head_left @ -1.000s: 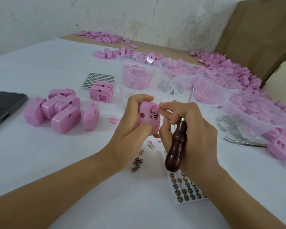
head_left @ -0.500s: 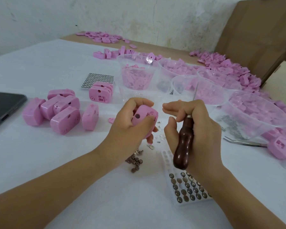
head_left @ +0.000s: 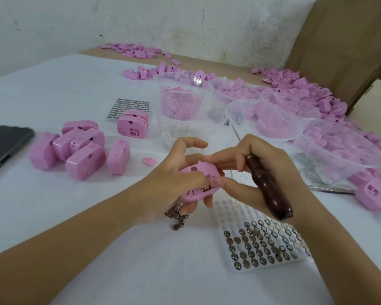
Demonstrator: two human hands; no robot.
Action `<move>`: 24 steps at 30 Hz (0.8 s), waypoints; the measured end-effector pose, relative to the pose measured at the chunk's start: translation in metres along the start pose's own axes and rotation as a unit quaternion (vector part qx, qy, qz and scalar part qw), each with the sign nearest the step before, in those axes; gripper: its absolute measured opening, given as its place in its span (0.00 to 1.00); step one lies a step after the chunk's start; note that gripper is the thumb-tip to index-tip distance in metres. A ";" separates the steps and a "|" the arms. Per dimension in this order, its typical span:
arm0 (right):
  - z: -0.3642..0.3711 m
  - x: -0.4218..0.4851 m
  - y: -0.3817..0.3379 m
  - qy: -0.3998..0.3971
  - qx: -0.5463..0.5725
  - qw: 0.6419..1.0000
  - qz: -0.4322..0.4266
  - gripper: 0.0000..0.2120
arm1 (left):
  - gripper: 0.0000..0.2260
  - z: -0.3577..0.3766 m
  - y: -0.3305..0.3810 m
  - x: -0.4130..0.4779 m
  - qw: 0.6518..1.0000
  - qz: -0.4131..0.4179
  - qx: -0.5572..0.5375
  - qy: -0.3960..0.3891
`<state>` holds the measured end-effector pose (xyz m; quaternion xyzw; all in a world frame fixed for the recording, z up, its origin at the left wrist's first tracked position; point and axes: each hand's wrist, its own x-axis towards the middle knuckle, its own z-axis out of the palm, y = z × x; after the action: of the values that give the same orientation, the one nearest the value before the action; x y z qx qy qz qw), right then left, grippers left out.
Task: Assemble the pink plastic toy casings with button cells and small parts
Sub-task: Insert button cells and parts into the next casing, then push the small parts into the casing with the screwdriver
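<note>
My left hand (head_left: 174,183) grips a pink toy casing (head_left: 198,183) just above the table, its open battery side turned up. My right hand (head_left: 257,172) holds a dark wooden-handled tool (head_left: 271,190) under its curled fingers, while its thumb and forefinger touch the casing's right end. A clear tray of button cells (head_left: 264,245) lies right below my hands. A few loose cells (head_left: 177,219) sit under my left hand. Several finished pink casings (head_left: 79,150) are piled at the left.
A dark phone (head_left: 5,144) lies at the left edge. Clear plastic bowls (head_left: 268,119) of pink parts stand behind my hands, with a heap of pink pieces (head_left: 306,91) at the back right. A second cell tray (head_left: 128,106) and metal tweezers (head_left: 332,190) lie on the white cloth.
My hands have come back together and lower: the left hand tipped the casing flatter, and the right thumb and forefinger moved onto its end with the tool handle swung down.
</note>
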<state>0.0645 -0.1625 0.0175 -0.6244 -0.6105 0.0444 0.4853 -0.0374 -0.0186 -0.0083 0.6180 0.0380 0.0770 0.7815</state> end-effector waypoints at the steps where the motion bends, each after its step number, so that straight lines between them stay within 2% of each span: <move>1: -0.001 0.000 -0.001 -0.005 -0.019 1.000 -0.012 0.15 | 0.17 0.000 -0.001 0.000 1.000 -0.007 -0.007 -0.004; 4: -0.001 -0.001 -0.004 -0.021 -0.074 0.996 -0.035 0.14 | 0.09 -0.002 -0.002 0.004 1.000 -0.026 0.002 -0.011; 9: -0.002 -0.003 -0.005 -0.040 -0.158 0.985 -0.062 0.11 | 0.09 -0.001 -0.004 0.004 0.999 -0.050 0.022 0.003; 11: -0.002 -0.004 -0.005 -0.049 -0.188 0.978 -0.072 0.11 | 0.06 0.000 -0.002 0.018 0.990 -0.062 0.118 0.049; 12: -0.002 -0.005 -0.004 -0.048 -0.205 0.975 -0.071 0.12 | 0.10 -0.004 -0.004 0.024 0.981 -0.060 0.176 0.060; 14: 0.000 -0.006 -0.003 -0.051 -0.220 0.972 -0.064 0.15 | 0.17 -0.013 -0.012 0.026 0.980 -0.038 0.190 0.056; 16: 0.002 -0.006 -0.002 -0.042 -0.202 0.977 -0.052 0.15 | 0.17 -0.014 -0.015 0.033 0.974 -0.041 0.218 0.053; 19: 0.004 -0.006 -0.001 -0.031 -0.087 0.995 -0.023 0.14 | 0.13 -0.004 -0.001 0.032 0.986 -0.040 0.136 0.084; 22: 0.007 -0.001 -0.004 -0.053 -0.003 0.997 0.054 0.18 | 0.13 0.007 0.016 0.014 0.997 -0.051 0.038 0.041; 24: 0.006 0.000 -0.004 -0.051 0.057 0.992 0.096 0.15 | 0.22 0.008 0.023 0.000 0.996 -0.077 -0.030 0.029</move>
<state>0.0580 -0.1598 0.0169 -0.6481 -0.5680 0.1574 0.4822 -0.0374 -0.0216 0.0157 0.5867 0.1059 0.0360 0.8020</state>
